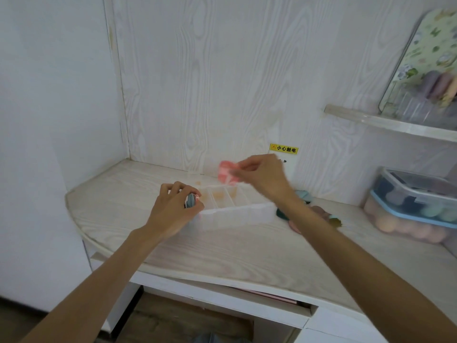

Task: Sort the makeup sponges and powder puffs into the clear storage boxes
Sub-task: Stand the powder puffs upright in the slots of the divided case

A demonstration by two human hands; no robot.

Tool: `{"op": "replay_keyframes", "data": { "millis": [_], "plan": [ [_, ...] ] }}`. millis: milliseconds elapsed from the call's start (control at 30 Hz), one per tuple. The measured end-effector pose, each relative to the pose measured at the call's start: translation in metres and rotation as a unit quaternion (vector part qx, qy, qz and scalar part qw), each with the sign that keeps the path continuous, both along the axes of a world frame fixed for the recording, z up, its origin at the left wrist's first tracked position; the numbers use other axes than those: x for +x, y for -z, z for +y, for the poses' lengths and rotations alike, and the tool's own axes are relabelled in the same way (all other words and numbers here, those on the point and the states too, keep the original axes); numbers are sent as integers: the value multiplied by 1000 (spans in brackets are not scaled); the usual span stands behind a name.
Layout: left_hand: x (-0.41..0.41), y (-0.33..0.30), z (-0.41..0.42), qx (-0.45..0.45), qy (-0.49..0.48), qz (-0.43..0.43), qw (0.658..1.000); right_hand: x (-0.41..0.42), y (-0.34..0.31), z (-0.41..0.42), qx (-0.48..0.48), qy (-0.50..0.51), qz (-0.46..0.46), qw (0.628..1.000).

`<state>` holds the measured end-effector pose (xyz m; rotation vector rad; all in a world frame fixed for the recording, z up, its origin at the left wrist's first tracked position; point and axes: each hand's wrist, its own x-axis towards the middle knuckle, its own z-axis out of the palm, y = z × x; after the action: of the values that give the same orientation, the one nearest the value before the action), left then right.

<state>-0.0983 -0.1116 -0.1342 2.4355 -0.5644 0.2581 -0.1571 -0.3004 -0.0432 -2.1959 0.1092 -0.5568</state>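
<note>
Far wall (pixel 210 78) clad in white wood-grain panelling; a plain white wall (pixel 49 95) adjoins it at the left, forming a corner. Pale wood-grain desktop (pixel 210 246) with a rounded left edge, white front below, open slot beneath the top. A yellow warning sticker (pixel 284 148) with Chinese characters is fixed low on the far wall. A clear-edged shelf (pixel 385 122) is mounted at upper right. Dark wood-look floor (pixel 173 320) visible beneath the desk. Lighting soft, even, without hard shadows
</note>
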Motion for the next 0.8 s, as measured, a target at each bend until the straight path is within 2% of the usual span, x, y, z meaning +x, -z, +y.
{"op": "replay_keyframes", "data": {
  "millis": [133, 267, 333, 467, 633, 733, 800],
  "plan": [
    [2, 2, -1, -5, -6, -13, 1000, 11, 17, 44, -111, 3, 2, 994],
    [2, 4, -2, -18, -13, -22, 1000, 22, 35, 56, -179, 19, 61, 982],
    [2, 4, -3, -23, -16, -26, 999, 26, 41, 56, -156, 26, 113, 981],
    [1, 3, -3, -12, -14, -22, 1000, 27, 45, 47, -45, -17, 189, 981],
    [3, 4, -1, 7, -2, -7, 1000, 27, 42, 45, 15, -46, 227, 973],
    [2, 4, 0, 0, 1, 9, 1000, 25, 32, 40, 91, -99, 250, 959],
    [2, 3, -1, -11, 3, 11, 1000, 25, 25, 41, 82, -131, 264, 952]
  ]
}}
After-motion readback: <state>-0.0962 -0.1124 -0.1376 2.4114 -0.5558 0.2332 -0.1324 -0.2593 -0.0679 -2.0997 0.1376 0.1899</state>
